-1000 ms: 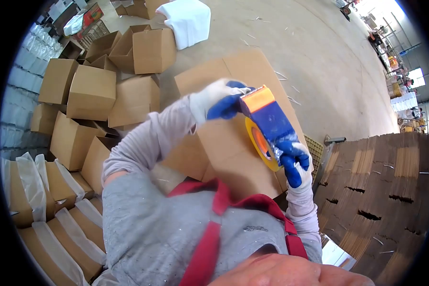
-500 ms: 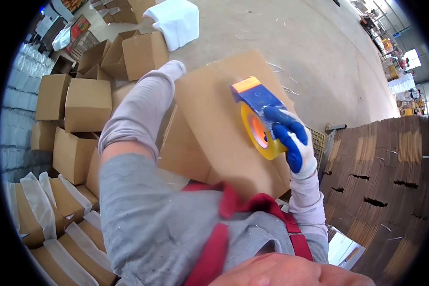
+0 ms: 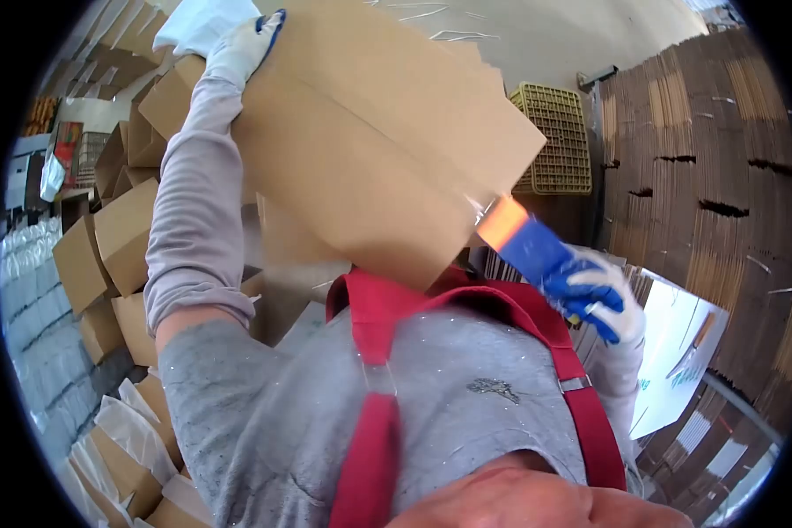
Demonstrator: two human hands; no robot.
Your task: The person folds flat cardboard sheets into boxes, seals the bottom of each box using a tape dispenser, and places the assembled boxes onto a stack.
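Cardboard stacks point(image 3: 730, 114) line frame right. Left hand point(image 3: 246, 48) touches a carton point(image 3: 370, 132), upper left, finger grip unclear; right hand's point(image 3: 600, 301) fingers clench a tape dispenser point(image 3: 537, 253).

Bright, diffuse light fills the fisheye-warped, black-cornered view.

Shirt point(image 3: 299, 431) grey, short-sleeved, pale flecks scattered over the cloth. Chest bears a small dark motif point(image 3: 495, 390), too fine to read. Red bib point(image 3: 383, 304) with two broad, plain straps point(image 3: 367, 466) of the same red; right strap has a rectangular, metallic-looking buckle point(image 3: 575, 384), left one a pale or clear ring point(image 3: 379, 378). Sleeve covers point(image 3: 194, 194) on both forearms: pale lilac-grey, unmarked, loosely wrinkled, the left bunched near the elbow. Left hand point(image 3: 242, 51) and right hand point(image 3: 603, 299) gloved alike, white with blue fingers.
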